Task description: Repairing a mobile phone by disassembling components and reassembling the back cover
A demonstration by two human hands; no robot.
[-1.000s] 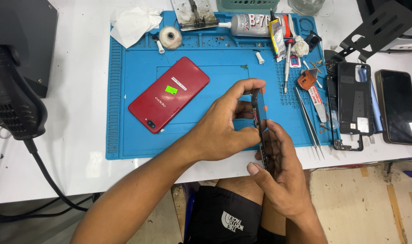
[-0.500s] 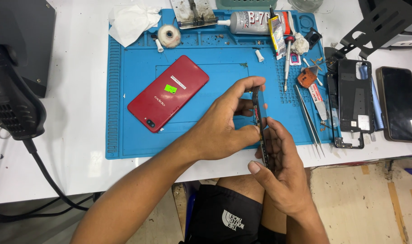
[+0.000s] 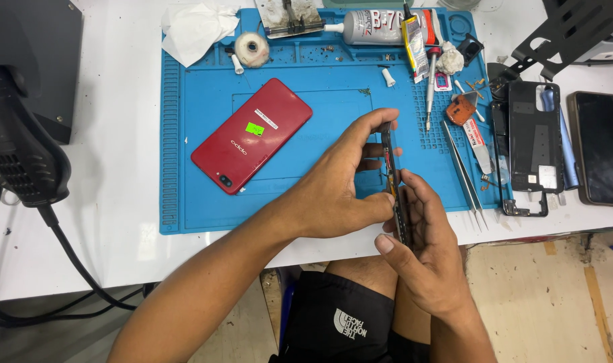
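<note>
Two hands gripped a thin dark phone [image 3: 393, 181] held on edge just above the near edge of the blue mat [image 3: 185, 202], over the front edge of the white table [image 3: 118, 249]. The left hand [image 3: 340, 188] had its fingertips closed on the far end and its thumb pressed against the side, while the right hand [image 3: 427, 249] cupped the near end, thumb and fingers clamped on the narrow rim. Its long axis ran from the person outward toward the far edge of the table, tilted slightly left, with one thin side facing up. It looked light and stiff but probably fragile and smooth, so the side rims seemed the safest places to grip rather than the flat faces. A red phone [image 3: 252, 134] lay face down near the middle of the mat, well apart from the hands, and tweezers [image 3: 464, 171] lay by the mat's right edge.
</note>
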